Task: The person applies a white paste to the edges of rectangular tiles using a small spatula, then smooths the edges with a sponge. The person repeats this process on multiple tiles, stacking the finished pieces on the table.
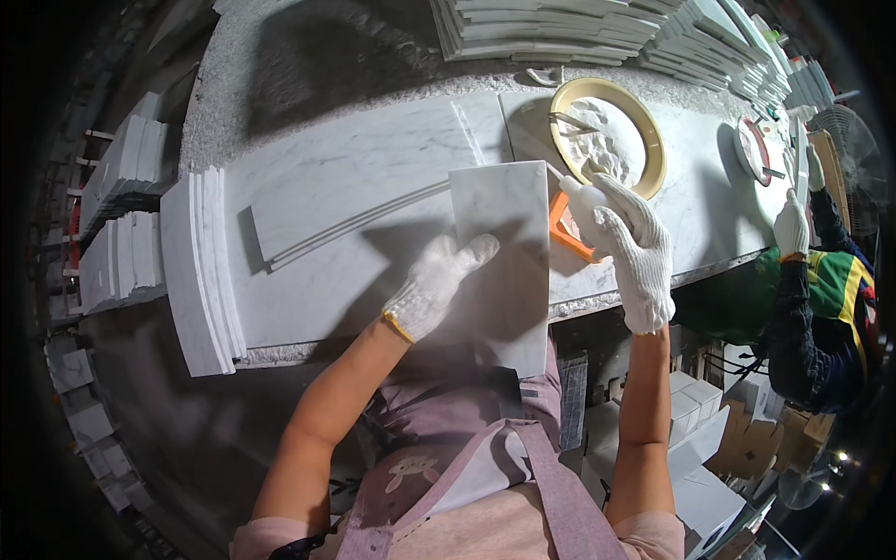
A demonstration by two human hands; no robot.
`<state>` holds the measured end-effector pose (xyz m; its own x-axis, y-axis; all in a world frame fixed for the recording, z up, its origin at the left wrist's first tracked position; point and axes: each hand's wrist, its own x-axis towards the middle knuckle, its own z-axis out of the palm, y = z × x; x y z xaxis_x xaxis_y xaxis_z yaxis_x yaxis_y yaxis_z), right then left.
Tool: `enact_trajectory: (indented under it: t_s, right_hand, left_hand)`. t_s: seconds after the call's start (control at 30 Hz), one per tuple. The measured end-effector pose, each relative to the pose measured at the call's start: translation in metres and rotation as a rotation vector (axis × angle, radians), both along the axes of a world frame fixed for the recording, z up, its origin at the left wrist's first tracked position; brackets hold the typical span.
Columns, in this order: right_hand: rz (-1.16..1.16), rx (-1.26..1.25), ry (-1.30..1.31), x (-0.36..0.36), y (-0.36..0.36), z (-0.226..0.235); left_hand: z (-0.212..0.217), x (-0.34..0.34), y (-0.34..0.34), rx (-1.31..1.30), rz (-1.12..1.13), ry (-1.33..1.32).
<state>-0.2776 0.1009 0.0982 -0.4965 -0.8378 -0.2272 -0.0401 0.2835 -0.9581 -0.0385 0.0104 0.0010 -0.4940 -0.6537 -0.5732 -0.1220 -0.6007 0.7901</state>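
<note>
My left hand [437,286], in a white knit glove, lies on the face of a white grey-veined marble tile [509,201], thumb and fingers stretched out. The tile extends past the near edge of the work table. My right hand [640,257], gloved too, is closed around a white squeeze bottle [585,203]. The bottle's thin nozzle points at the tile's far right corner; whether it touches cannot be made out. An orange tool or frame [566,229] lies beside the tile, below the bottle. Left of the tile rest stacked marble tiles [345,191].
A yellow-rimmed bowl [651,121] of white paste with a spatula [574,122] stands beyond my right hand. Tile stacks [201,271] line the left, and more [551,28] stand at the back. Far right, a co-worker's gloved hand [791,227] is near a second bowl [747,149].
</note>
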Motion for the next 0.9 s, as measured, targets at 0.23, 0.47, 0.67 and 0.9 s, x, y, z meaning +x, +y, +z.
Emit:
enact_trajectory:
  t_s: [0.23, 0.47, 0.67, 0.9]
  right_hand:
    - [0.008, 0.055, 0.018, -0.001, -0.005, -0.001]
    - [-0.009, 0.046, 0.096, -0.004, -0.009, -0.004]
    - [-0.029, 0.048, 0.1, -0.006, -0.01, -0.005]
    - [-0.039, 0.024, 0.11, -0.005, -0.011, -0.004]
  left_hand:
    - [0.01, 0.002, 0.0, -0.113, -0.074, -0.224]
    - [0.018, 0.002, 0.0, -0.089, -0.09, -0.156]
    - [0.01, 0.003, 0.001, -0.095, -0.073, -0.215]
    - [0.017, 0.003, 0.0, -0.162, -0.13, -0.286]
